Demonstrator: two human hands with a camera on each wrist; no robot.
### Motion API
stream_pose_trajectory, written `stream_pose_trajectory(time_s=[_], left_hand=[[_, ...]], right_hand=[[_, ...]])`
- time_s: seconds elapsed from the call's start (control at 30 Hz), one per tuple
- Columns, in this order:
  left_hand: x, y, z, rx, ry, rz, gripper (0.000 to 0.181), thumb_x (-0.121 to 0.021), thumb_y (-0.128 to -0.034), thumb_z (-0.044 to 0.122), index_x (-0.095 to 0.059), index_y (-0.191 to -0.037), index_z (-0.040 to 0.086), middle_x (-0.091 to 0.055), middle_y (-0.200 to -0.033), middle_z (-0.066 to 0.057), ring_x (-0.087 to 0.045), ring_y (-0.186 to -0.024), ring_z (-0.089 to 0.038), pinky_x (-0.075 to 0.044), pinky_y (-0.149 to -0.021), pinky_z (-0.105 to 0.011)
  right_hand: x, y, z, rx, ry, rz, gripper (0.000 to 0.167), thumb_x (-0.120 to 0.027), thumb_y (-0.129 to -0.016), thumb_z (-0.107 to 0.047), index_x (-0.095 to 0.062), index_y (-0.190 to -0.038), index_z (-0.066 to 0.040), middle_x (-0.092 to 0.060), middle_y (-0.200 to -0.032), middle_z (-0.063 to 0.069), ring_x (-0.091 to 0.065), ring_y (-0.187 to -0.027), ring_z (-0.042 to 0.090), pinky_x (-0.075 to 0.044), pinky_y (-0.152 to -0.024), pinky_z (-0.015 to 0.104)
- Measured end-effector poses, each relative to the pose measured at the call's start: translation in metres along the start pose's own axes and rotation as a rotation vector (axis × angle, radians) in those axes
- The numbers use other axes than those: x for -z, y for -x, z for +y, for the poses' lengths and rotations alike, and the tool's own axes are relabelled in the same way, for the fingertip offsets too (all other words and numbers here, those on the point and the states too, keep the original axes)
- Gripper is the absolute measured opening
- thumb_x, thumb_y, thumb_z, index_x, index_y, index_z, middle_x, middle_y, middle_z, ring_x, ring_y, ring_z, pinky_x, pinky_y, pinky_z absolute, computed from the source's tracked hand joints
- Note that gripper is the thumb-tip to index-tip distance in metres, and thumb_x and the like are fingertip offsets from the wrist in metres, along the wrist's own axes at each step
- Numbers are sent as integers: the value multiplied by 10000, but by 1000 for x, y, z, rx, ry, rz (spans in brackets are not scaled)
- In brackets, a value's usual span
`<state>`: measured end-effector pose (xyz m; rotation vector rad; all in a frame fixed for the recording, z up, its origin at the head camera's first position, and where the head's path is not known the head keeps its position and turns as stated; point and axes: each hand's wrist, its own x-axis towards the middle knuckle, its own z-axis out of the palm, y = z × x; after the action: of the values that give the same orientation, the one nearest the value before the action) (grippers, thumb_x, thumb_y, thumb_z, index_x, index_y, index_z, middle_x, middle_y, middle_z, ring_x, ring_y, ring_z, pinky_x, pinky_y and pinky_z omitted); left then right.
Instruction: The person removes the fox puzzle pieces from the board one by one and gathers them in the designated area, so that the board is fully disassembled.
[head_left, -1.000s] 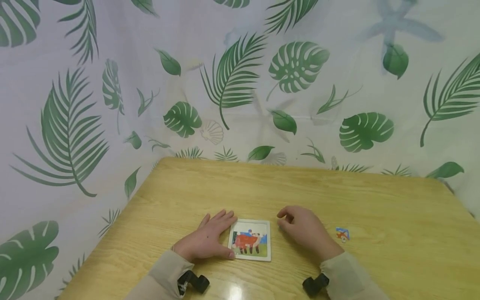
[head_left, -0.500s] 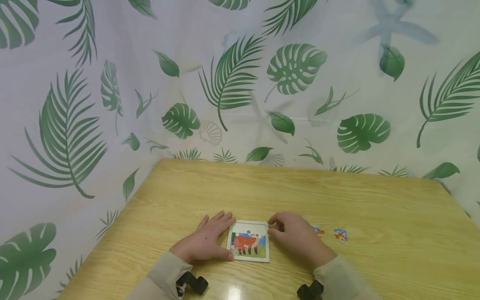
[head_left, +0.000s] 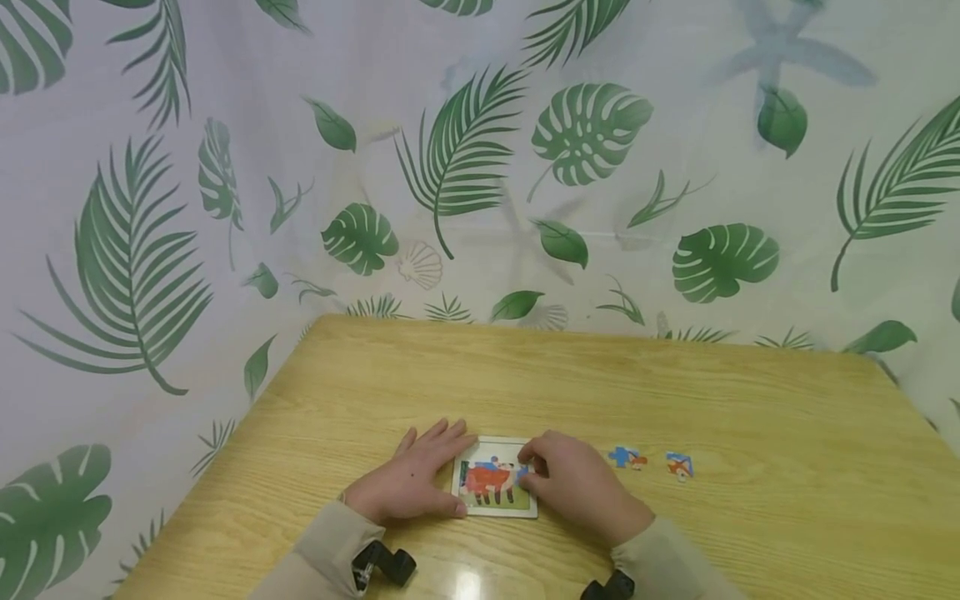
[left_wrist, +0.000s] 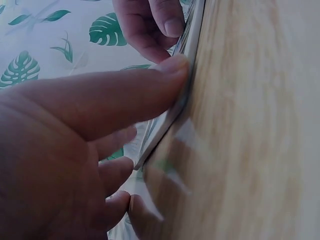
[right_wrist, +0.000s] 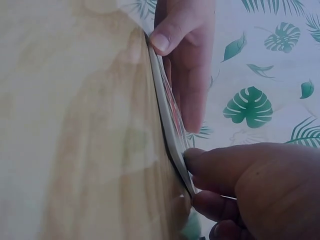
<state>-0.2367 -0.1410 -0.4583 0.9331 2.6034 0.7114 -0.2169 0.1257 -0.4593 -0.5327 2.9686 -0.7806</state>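
Note:
A square puzzle frame (head_left: 495, 512) lies flat on the table, with a red animal picture (head_left: 487, 481) in its lower part and a pale upper strip. My left hand (head_left: 412, 479) rests along its left side, fingers spread, thumb at the near corner. Over the right edge is my right hand (head_left: 588, 483), its thumb and forefinger bent and a little apart at the picture; I see no loose piece in them. In the right wrist view, those fingertips touch the frame (right_wrist: 167, 107). The left wrist view shows the left thumb (left_wrist: 120, 95) on the rim.
Blue-and-red puzzle pieces (head_left: 621, 457) lie on the table (head_left: 420, 367) just right of my right hand, and another piece (head_left: 679, 467) is farther right. A leaf-printed curtain (head_left: 465, 275) hangs behind and to the left of the table.
My right hand has moved left, from beside the frame onto its right edge, uncovering the nearer loose pieces. My left hand has stayed on the frame's left side.

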Motion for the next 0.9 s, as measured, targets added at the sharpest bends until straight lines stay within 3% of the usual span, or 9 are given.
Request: stream_pose_trajectory(time_s=[0.2,0.4,0.9], left_hand=[[2,2,1,-30,-63,-33,761,-731,-898,433,-397,-1574,327,-142,-1684,-83,-26,-1541,-337,35,-1173,-640],[2,3,1,-48,-70,-45,617,-705,-925,423,-505,-1506,366,-123,-1686,-107,-21,-1534,-379,30,-1166,-659],[2,4,2,-40,-32,-63,606,-714,-900,425,-540,-1479,372,-144,-1686,-66,14,-1537,-360,66,-1164,-646]], right_hand=[[-2,-1,-2,-4,18,-1,149,-801,-878,-282,-732,-966,-183,-497,-745,-73,-457,-656,112,-402,-612,311],[-3,-1,-3,-15,22,-11,153,-800,-879,-279,-717,-947,-171,-501,-748,-67,-464,-662,113,-406,-615,311],[2,3,-9,-59,-23,-98,166,-795,-892,-266,-681,-935,-152,-528,-737,-40,-484,-650,121,-413,-599,320]])
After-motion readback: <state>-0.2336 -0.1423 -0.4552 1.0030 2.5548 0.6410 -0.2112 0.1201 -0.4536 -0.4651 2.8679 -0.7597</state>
